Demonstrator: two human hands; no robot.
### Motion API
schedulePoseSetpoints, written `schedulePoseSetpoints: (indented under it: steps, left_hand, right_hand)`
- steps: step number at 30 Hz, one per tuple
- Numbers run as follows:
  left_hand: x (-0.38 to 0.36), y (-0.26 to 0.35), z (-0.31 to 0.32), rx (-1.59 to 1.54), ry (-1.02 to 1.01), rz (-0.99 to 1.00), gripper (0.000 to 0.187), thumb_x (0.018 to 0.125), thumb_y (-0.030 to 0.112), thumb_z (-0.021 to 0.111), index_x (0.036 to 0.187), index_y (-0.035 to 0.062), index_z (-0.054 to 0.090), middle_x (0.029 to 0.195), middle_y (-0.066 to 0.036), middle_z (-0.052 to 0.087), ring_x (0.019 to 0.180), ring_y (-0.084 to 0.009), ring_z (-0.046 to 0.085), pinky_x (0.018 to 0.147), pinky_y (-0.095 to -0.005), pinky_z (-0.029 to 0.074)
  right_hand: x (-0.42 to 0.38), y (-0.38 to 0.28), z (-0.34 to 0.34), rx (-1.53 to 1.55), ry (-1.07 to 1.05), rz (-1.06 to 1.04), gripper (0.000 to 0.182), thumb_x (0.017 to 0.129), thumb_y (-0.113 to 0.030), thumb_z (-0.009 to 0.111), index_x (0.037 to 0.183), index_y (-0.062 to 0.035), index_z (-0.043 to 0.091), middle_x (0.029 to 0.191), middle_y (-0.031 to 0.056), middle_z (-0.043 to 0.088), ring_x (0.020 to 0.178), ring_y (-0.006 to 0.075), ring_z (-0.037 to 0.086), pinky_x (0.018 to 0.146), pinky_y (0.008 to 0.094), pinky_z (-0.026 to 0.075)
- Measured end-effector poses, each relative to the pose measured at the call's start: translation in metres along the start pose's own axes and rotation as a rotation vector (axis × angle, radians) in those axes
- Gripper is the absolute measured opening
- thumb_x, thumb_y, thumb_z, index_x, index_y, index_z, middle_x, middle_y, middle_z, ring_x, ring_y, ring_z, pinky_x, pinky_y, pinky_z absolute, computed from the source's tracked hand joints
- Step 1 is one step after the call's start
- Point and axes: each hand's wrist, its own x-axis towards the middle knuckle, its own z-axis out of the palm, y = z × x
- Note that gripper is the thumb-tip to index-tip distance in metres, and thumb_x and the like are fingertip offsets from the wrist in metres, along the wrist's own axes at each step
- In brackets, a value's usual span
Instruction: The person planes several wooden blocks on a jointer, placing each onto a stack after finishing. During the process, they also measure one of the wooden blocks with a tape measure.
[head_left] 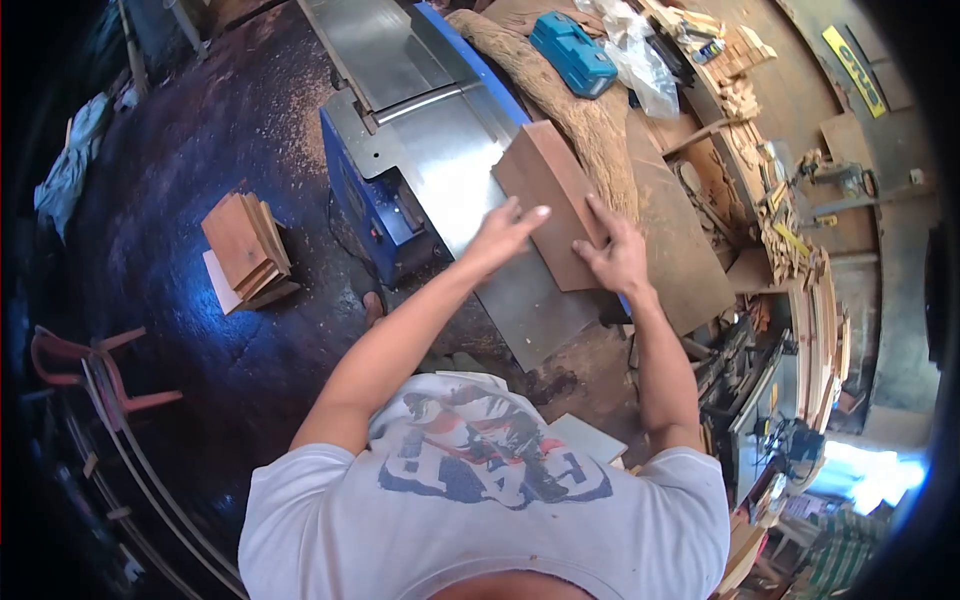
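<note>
A reddish-brown wooden board (555, 220) lies along the bright metal bed (440, 140) of a blue-sided jointer. My right hand (617, 255) grips the board's right side near its closer end, thumb on the face and a finger stretched along the edge. At the board's left edge is my left hand (503, 238), its thumb and a finger pointing toward the face and the other fingers loosely bent. The left hand's fingers are apart and hold nothing.
On the floor at left stands a stack of cut boards (240, 245), with a red plastic chair (120, 375) below it. A teal tool case (573, 55) sits beyond the jointer near a rough log (590, 140). Wood offcuts (745, 60) crowd the right wall.
</note>
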Motion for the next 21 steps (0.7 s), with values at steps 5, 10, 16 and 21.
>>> schedulePoseSetpoints:
  steps: [5, 10, 16, 21]
  left_hand:
    - [0.057, -0.014, 0.071, 0.029, 0.171, -0.030, 0.125, 0.090, 0.057, 0.078, 0.161, -0.0151, 0.004, 0.157, -0.036, 0.038, 0.145, -0.0416, 0.046, 0.106, -0.0479, 0.054]
    - [0.071, -0.030, 0.071, 0.215, 0.357, 0.134, 0.115, 0.092, 0.051, 0.077, 0.158, -0.0181, 0.014, 0.148, -0.037, 0.051, 0.136, -0.0419, 0.056, 0.110, -0.0428, 0.050]
    - [0.100, 0.018, 0.015, 0.173, 0.407, 0.128, 0.102, 0.093, 0.042, 0.078, 0.157, -0.0176, 0.025, 0.136, -0.037, 0.061, 0.125, -0.0397, 0.065, 0.099, -0.0406, 0.058]
    - [0.134, 0.045, -0.033, -0.025, 0.303, 0.100, 0.074, 0.098, 0.029, 0.076, 0.154, -0.0022, 0.038, 0.134, -0.021, 0.065, 0.121, -0.0307, 0.068, 0.082, -0.0424, 0.067]
  right_hand:
    - [0.001, 0.028, 0.029, -0.076, 0.065, -0.070, 0.073, 0.080, -0.024, 0.082, 0.149, -0.0190, 0.058, 0.129, 0.0196, 0.066, 0.109, 0.0414, 0.069, 0.092, 0.0491, 0.057]
    - [0.013, 0.022, 0.033, -0.130, 0.058, -0.060, 0.074, 0.080, -0.026, 0.081, 0.149, -0.0218, 0.057, 0.131, 0.0197, 0.064, 0.107, 0.0415, 0.070, 0.090, 0.0500, 0.058]
    - [0.078, -0.006, 0.050, -0.123, 0.070, -0.062, 0.074, 0.082, -0.029, 0.079, 0.152, -0.0224, 0.054, 0.133, 0.0188, 0.063, 0.105, 0.0414, 0.071, 0.090, 0.0505, 0.058]
    - [0.135, -0.043, 0.052, -0.135, 0.074, -0.087, 0.075, 0.081, -0.027, 0.081, 0.151, -0.0176, 0.055, 0.126, 0.0186, 0.065, 0.112, 0.0390, 0.067, 0.095, 0.0483, 0.056]
